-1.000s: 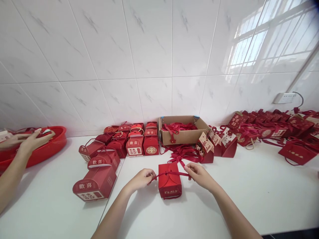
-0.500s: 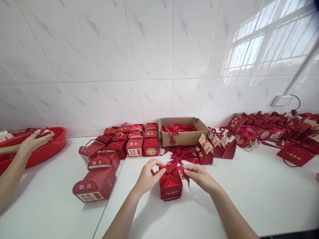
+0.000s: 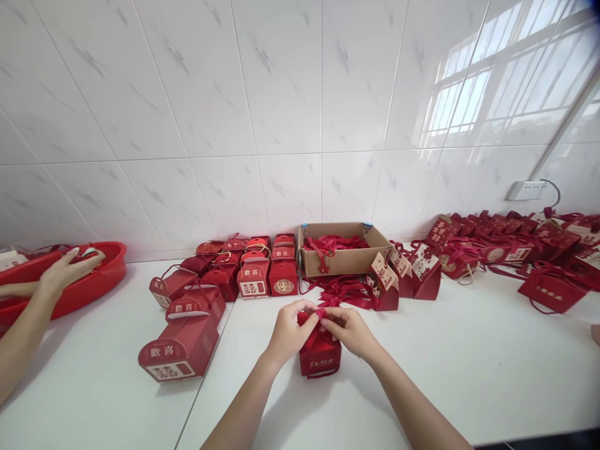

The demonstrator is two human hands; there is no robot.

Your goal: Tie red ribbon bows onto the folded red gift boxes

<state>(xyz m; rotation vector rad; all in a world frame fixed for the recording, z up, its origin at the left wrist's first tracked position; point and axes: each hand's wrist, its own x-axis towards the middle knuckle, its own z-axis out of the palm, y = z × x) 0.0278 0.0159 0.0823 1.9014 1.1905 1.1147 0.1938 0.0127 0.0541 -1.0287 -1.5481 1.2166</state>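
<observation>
A small red box (image 3: 320,361) with gold lettering on its front stands upright on the white table. Over its top, the fingertips of my left hand (image 3: 293,330) and my right hand (image 3: 349,331) meet, both pinching a red ribbon (image 3: 321,314). My fingers partly cover the box's top and the ribbon's loops. Just behind lies a loose heap of red ribbons (image 3: 344,291), in front of a cardboard box (image 3: 344,262) that holds more red ribbon.
Red gift boxes (image 3: 180,350) stand in a group to the left, and tagged boxes (image 3: 385,287) to the right. Many more (image 3: 553,289) fill the far right. Another person's hands (image 3: 70,270) are over a red basin (image 3: 89,297) at far left.
My right hand has moved left with the ribbon, from beside the box to over its top. Both hands' fingertips now come together there. The ribbon end that hung at the right is now gathered between them.
</observation>
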